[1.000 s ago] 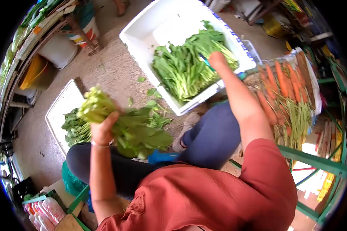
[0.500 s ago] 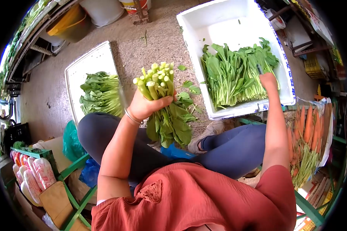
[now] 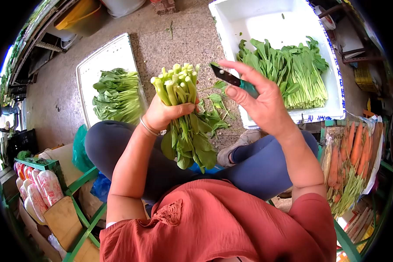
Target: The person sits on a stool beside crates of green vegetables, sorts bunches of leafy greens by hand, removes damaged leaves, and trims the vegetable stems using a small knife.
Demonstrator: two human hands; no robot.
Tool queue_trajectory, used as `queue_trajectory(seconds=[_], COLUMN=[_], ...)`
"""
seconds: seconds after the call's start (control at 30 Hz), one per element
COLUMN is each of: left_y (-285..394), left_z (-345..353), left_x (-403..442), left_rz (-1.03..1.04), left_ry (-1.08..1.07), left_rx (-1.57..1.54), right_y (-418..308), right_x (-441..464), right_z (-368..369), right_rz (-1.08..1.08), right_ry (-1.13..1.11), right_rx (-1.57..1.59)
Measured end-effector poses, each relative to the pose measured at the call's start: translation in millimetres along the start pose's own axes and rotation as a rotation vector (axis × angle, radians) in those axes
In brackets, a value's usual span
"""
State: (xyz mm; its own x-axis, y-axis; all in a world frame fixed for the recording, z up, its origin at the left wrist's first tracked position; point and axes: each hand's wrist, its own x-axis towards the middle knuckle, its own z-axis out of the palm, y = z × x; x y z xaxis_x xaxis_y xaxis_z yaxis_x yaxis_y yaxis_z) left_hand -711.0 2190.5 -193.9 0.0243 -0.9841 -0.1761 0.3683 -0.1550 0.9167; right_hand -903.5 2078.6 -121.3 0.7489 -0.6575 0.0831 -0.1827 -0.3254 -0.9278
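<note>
My left hand (image 3: 168, 114) is wrapped round a bunch of leafy greens (image 3: 190, 139), its pale cut stems pointing up and its leaves hanging below the fist. To the right, my right hand (image 3: 260, 98) holds a small knife (image 3: 231, 78) with a dark blade and a green handle. The blade points left toward the stems, apart from them, and the index finger is stretched above it. More greens (image 3: 303, 74) lie in a white foam box (image 3: 266, 17) at the upper right. Another pile of greens (image 3: 118, 96) rests on a white foam lid (image 3: 105, 56) at the left.
Loose leaves (image 3: 216, 111) lie on the floor (image 3: 161, 48) beyond my knees. Carrots (image 3: 353, 148) are at the right. A green metal frame (image 3: 85, 214) and patterned packages (image 3: 43, 187) stand at the lower left. A yellow bucket (image 3: 81, 19) is at the upper left.
My right hand has come out of the foam box with the knife and moved left, near the held bunch. My left hand has brought its bunch upright in front of me. The view has shifted.
</note>
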Motion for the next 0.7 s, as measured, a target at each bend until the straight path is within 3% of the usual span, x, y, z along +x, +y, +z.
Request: queue_trajectory(seconds=[0.03, 0.07, 0.13, 0.17, 0.27, 0.33, 0.4, 0.7], left_y=[0, -2, -3, -4, -4, 0, -3, -4], left_z=[-1, -3, -4, -4, -10, -6, -4, -1], left_x=[0, 2, 4, 5, 8, 9, 10, 15], left_rz=[-0.012, -0.019, -0.011, 0.000, -0.032, -0.030, -0.021, 0.048], left_ry=[0.004, 0.004, 0.014, 0.020, -0.018, 0.037, 0.117, 0.106], left_rx=[0.007, 0.037, 0.051, 0.067, 0.050, 0.095, 0.153, 0.300], right_y=[12, 16, 20, 25, 35, 21, 30, 26], right_x=[3, 3, 6, 7, 10, 10, 11, 11], right_z=[9, 12, 14, 16, 22, 19, 27, 26], right_rz=[-0.192, -0.189, 0.025, 0.026, -0.133, -0.074, -0.157, -0.147], right_ry=[0.054, 0.048, 0.003, -0.001, -0.049, -0.108, -0.115, -0.134], right_rx=[0.022, 0.025, 0.214, 0.215, 0.039, 0.034, 0.038, -0.234])
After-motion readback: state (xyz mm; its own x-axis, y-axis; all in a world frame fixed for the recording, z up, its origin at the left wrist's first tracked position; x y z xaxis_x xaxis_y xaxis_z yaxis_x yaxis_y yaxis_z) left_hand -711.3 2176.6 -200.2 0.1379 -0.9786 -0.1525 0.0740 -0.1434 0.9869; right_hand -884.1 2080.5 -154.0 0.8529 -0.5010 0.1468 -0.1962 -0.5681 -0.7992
